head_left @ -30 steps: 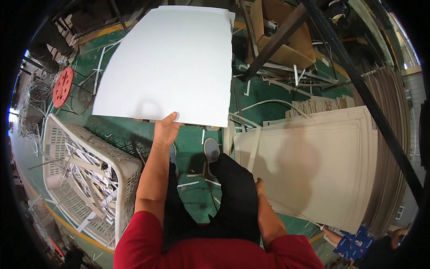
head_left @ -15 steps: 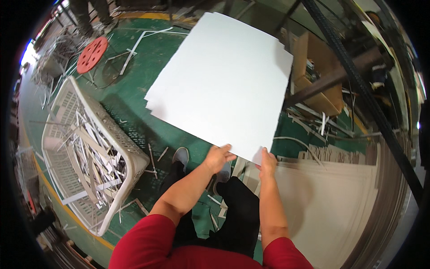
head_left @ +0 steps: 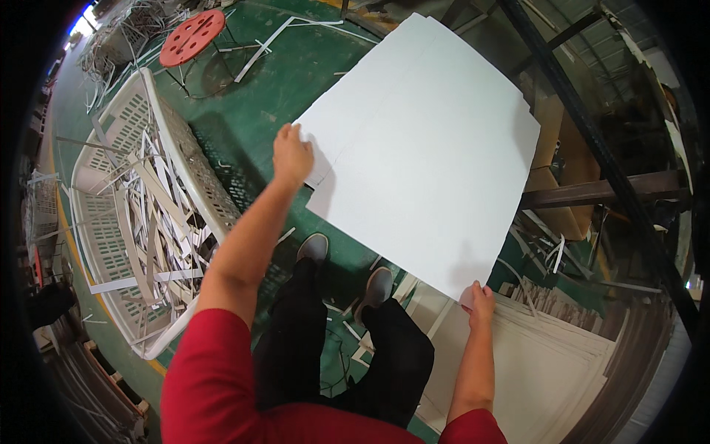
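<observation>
A large white cardboard sheet (head_left: pixel 421 148) with notched corners is held out in front of me above the floor. My left hand (head_left: pixel 293 157) grips its left corner, the fingertips partly hidden at the edge. At the near right corner, my right hand (head_left: pixel 479 302) pinches the sheet with the thumb on top and the fingers beneath. Below that hand lies a stack of large grey-beige boards (head_left: pixel 518 362), partly covered by the sheet and my arm.
On the left stands a white plastic basket (head_left: pixel 159 111) full of cut strips (head_left: pixel 151 214). A red round stool (head_left: pixel 192 37) is beyond it. A dark metal bar (head_left: pixel 584 122) slants across the right, near a cardboard box (head_left: pixel 569 170). Loose strips (head_left: pixel 277 44) litter the green floor.
My left hand has moved from the near edge out to the sheet's left corner. The sheet has shifted right, and my right hand has gone right and nearer with its corner.
</observation>
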A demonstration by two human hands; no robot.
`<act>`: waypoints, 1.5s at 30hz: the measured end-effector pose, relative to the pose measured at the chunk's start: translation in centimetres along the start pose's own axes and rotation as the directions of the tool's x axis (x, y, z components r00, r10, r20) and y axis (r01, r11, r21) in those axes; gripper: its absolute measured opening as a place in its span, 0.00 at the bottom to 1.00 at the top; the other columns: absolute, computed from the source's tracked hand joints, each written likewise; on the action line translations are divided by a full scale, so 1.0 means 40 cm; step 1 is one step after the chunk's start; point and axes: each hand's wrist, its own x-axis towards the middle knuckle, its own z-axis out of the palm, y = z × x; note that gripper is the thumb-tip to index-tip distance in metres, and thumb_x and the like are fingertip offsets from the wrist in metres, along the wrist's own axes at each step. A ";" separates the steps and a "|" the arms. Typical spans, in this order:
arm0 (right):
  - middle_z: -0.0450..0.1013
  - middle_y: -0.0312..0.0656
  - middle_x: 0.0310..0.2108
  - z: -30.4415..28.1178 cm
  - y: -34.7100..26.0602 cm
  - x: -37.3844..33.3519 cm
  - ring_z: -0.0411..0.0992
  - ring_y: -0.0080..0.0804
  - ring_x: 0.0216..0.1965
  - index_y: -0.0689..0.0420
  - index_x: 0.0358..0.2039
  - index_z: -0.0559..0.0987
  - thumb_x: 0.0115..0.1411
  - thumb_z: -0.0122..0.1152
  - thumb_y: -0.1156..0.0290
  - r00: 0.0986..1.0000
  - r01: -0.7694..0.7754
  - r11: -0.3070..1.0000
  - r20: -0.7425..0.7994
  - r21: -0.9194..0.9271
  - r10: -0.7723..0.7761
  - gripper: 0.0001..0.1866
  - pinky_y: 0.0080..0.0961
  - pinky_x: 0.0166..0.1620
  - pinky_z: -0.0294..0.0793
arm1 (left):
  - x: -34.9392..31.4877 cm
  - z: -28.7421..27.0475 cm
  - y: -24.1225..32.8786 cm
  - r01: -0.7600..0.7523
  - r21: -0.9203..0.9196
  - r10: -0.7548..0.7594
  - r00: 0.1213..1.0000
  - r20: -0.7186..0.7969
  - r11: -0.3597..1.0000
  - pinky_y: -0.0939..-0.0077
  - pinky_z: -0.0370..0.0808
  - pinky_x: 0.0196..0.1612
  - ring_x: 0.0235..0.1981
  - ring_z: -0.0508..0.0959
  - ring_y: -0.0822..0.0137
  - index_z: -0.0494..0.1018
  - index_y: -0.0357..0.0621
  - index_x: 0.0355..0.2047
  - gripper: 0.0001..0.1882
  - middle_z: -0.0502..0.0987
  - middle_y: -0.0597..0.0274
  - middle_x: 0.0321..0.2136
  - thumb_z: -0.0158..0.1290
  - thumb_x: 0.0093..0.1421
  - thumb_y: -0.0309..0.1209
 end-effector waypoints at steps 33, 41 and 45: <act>0.59 0.51 0.54 0.339 -0.141 0.064 0.61 0.40 0.53 0.61 0.57 0.57 0.52 0.56 0.65 0.914 0.344 0.928 -0.176 -0.145 -0.366 0.34 0.30 0.52 0.60 | 0.051 -0.041 -0.012 0.074 0.140 -0.119 0.931 0.346 0.987 0.64 0.70 0.43 0.44 0.69 0.56 0.71 0.53 0.45 0.20 0.69 0.56 0.41 0.55 0.49 0.34; 0.58 0.50 0.55 0.369 -0.139 0.038 0.60 0.41 0.54 0.64 0.55 0.61 0.51 0.58 0.63 0.867 0.404 0.913 -0.298 -0.048 -0.399 0.33 0.31 0.54 0.59 | 0.031 -0.036 0.009 0.088 0.152 -0.130 0.946 0.298 0.984 0.64 0.68 0.46 0.44 0.68 0.54 0.69 0.47 0.46 0.21 0.69 0.54 0.42 0.55 0.50 0.32; 0.59 0.52 0.55 0.368 -0.135 0.044 0.59 0.43 0.55 0.65 0.54 0.63 0.51 0.58 0.63 0.849 0.416 0.898 -0.293 -0.142 -0.439 0.32 0.31 0.55 0.58 | 0.028 -0.029 0.000 0.169 0.142 -0.198 0.953 0.229 0.975 0.63 0.67 0.46 0.44 0.68 0.53 0.69 0.43 0.45 0.22 0.69 0.52 0.41 0.56 0.49 0.34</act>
